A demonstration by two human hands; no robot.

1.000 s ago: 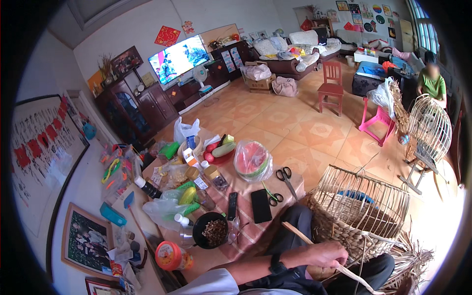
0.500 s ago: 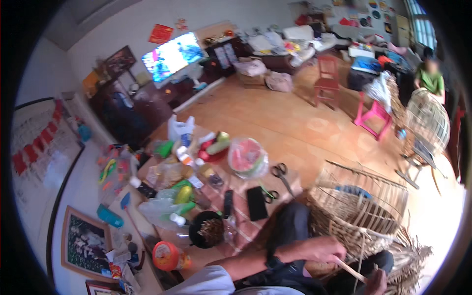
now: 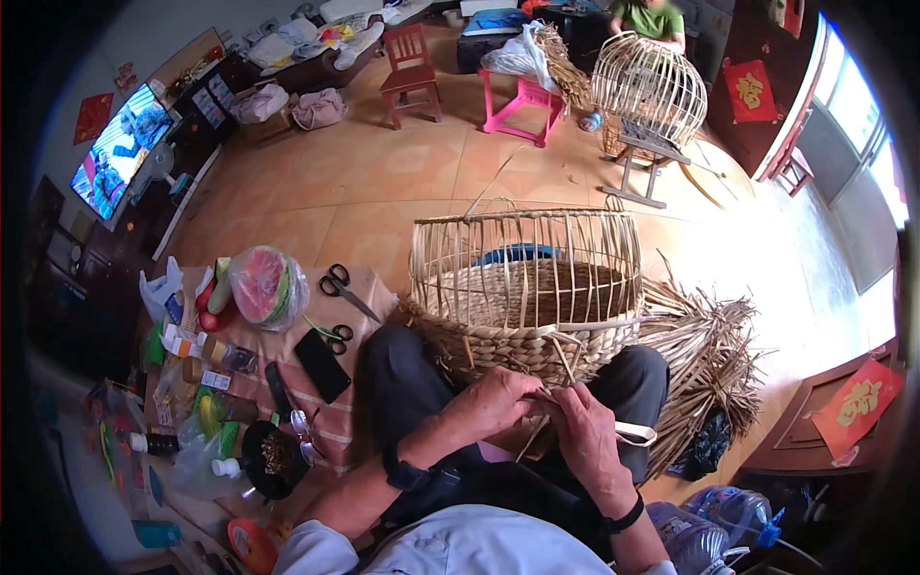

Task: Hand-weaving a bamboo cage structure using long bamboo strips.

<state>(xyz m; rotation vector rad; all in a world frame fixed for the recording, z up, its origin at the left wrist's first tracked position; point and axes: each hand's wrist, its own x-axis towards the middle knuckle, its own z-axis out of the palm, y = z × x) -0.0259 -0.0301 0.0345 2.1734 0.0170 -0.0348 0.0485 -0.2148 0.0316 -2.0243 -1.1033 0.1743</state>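
Note:
A half-woven basket (image 3: 450,340) stands before my knees, with thick braided lower walls and bare upright ribs tied to a rim above. My left hand (image 3: 494,402) and my right hand (image 3: 583,431) meet at its near side, fingertips almost touching. Both hands pinch a pale flat weaving strip (image 3: 634,434), whose looped end sticks out to the right of my right hand. Another strip (image 3: 563,359) rises from the weave just above my fingers. The exact spot between my fingertips is hidden.
A bundle of dried leaves (image 3: 709,359) lies right of the basket. At left, a cloth-covered table holds scissors (image 3: 347,290), a phone (image 3: 322,366), wrapped watermelon (image 3: 264,286) and bottles. Plastic jugs (image 3: 690,537) stand lower right. A person (image 3: 650,19) sits behind another ribbed basket frame (image 3: 650,86).
My view has swung right, bringing the basket to the middle. My hands, apart before with the left on a strip stretched between them, have come together at the basket's near side.

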